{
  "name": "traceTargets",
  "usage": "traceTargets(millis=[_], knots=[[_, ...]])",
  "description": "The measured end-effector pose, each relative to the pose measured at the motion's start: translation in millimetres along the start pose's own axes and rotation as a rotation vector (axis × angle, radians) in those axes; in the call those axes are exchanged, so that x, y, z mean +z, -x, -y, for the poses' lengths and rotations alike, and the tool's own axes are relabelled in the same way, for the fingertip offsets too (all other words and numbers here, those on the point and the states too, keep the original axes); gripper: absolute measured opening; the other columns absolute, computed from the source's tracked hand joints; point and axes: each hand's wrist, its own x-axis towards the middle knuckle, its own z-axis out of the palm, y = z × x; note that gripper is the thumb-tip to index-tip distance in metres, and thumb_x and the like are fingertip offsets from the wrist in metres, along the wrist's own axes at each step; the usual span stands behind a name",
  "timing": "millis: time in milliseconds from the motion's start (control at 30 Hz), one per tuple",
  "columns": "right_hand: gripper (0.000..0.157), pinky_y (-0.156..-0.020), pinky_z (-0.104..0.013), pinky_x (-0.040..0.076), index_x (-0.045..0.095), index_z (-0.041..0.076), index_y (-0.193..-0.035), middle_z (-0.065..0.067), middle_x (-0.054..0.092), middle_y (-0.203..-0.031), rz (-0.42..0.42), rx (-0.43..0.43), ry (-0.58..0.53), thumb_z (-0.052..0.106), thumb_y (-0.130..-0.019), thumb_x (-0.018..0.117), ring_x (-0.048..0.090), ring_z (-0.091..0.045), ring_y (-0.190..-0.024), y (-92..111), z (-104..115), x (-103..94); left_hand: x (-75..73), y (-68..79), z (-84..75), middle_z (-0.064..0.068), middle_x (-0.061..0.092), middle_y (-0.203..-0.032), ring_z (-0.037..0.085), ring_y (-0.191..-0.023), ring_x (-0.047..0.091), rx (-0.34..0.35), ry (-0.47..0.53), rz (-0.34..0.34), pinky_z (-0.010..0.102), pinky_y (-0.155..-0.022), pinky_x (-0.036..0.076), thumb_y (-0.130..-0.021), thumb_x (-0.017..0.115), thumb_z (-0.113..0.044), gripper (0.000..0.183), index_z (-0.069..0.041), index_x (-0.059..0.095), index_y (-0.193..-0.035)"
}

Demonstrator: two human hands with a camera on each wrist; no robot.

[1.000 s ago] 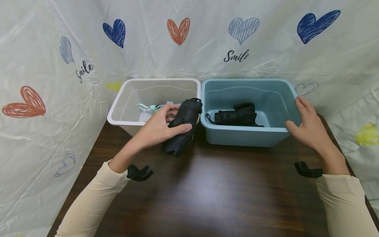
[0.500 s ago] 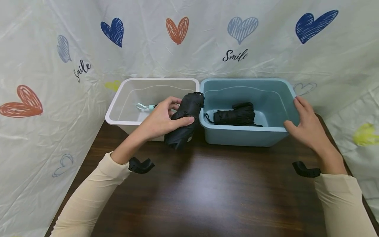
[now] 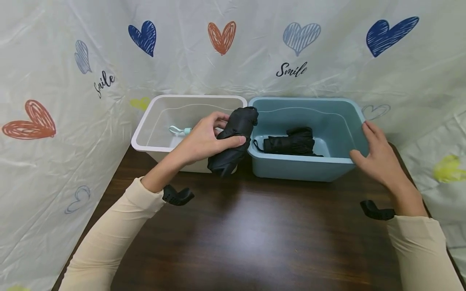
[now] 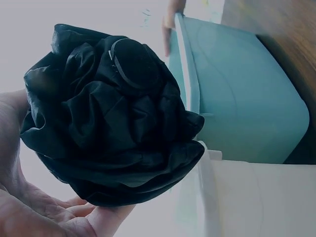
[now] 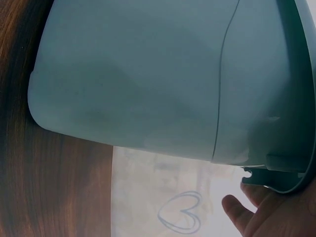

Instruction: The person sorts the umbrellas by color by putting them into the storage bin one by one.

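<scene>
My left hand [image 3: 204, 139] grips a folded black umbrella [image 3: 236, 135], thumb on the near side. It tilts above the front right corner of the white bin [image 3: 160, 150], its upper end reaching the blue bin's left rim. In the left wrist view, one end of the umbrella [image 4: 113, 123] shows gathered cloth and a round black cap. My right hand [image 3: 382, 157] rests on the right front corner of the blue bin [image 3: 298, 169], its fingers fairly straight. Another folded black umbrella [image 3: 291, 142] lies inside that bin.
Inside the white bin, a light blue wrist strap [image 3: 177, 129] and handle end show; my left hand hides the rest. Both bins stand side by side at the back of a dark wooden table [image 3: 251, 234]. A heart-printed sheet [image 3: 255, 48] hangs behind them.
My left hand has carried the black umbrella up and to the right, toward the blue bin. The right hand has stayed at the blue bin's corner.
</scene>
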Motion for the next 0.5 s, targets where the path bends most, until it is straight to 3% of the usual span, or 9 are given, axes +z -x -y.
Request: traceTargets(millis=[333,500], knots=[[0.082,-0.116,-0.081,0.021,0.013,-0.005,-0.167,-0.030,0.010,-0.175,-0.009,-0.015,-0.015,0.019,-0.099,0.052,0.018,-0.061,-0.156,5,0,2.5,2.2,-3.6,-7.3,0.011,0.064,-0.134,0.025,-0.119,0.065,0.002,0.018,0.026,0.040,-0.094,0.060,-0.088,0.081,-0.041,0.077,-0.010,0.048,-0.150],[0.082,-0.118,-0.080,0.020,0.013,-0.005,-0.167,-0.030,0.011,-0.175,-0.024,-0.023,-0.001,0.019,-0.099,0.051,0.019,-0.061,-0.156,3,0,1.5,2.8,-8.4,-12.8,0.010,0.064,-0.135,0.026,-0.116,0.066,0.001,-0.029,0.036,0.039,-0.093,0.060,-0.087,0.081,-0.046,0.080,-0.011,0.048,-0.151]])
